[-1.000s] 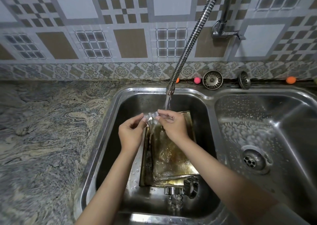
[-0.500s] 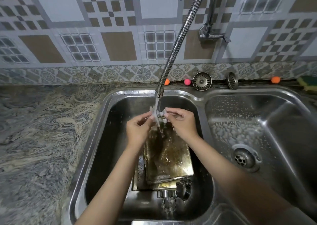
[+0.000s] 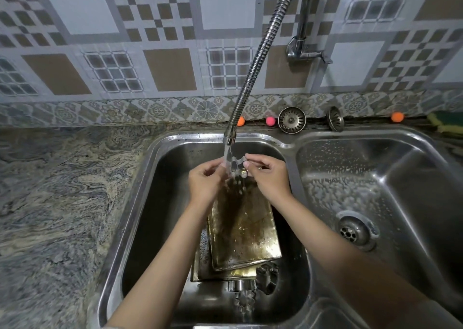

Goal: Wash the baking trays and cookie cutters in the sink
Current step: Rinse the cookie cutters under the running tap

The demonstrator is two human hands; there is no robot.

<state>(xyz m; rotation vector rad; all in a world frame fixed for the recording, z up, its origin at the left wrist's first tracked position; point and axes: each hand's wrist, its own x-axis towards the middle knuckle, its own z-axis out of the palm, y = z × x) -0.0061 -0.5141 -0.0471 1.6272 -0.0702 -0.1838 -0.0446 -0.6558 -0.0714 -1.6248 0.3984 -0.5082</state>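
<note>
A small metal cookie cutter (image 3: 238,166) is held between both hands under the running water from the flexible faucet hose (image 3: 260,60). My left hand (image 3: 206,182) pinches its left side and my right hand (image 3: 269,175) pinches its right side. Below them, two stacked golden baking trays (image 3: 241,231) lie in the left sink basin (image 3: 160,203), wet and stained. More cookie cutters (image 3: 268,277) sit on the basin floor in front of the trays, one flower-shaped (image 3: 245,301).
The right sink basin (image 3: 413,178) holds foam around its drain (image 3: 354,229). Two metal strainers (image 3: 292,120) and small orange and pink balls (image 3: 270,121) sit on the back ledge. A sponge (image 3: 446,125) lies far right. Marble counter (image 3: 57,203) spans the left.
Both hands carried the cookie cutter up and right from beside the water stream into it. The camera view shifted slightly, bringing the sink lower and more central.
</note>
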